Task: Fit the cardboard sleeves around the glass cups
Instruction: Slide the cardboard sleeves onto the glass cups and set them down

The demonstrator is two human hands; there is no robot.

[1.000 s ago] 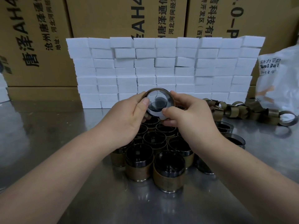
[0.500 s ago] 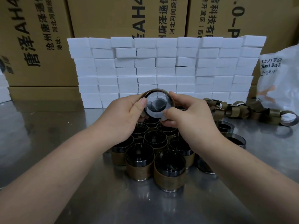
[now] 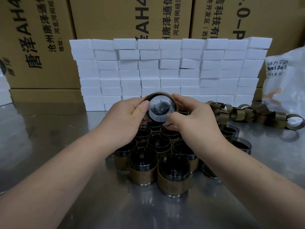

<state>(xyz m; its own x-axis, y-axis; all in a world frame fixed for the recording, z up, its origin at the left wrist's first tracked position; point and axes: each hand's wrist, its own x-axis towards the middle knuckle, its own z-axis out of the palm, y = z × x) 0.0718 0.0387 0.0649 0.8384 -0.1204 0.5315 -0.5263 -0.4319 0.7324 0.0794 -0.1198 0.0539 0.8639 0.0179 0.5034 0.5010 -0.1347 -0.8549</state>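
Steel table | left hand, right hand: each grip grasping glass cup in cardboard sleeve

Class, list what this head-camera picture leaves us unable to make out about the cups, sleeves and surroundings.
- Head view: how far the cardboard sleeve sits along the held glass cup; it is seen end-on, and the left hand and right hand cover its sides.
- Head view: rear cups of the cluster; both hands hide them.
- Head view: white bag; cut by the right edge.
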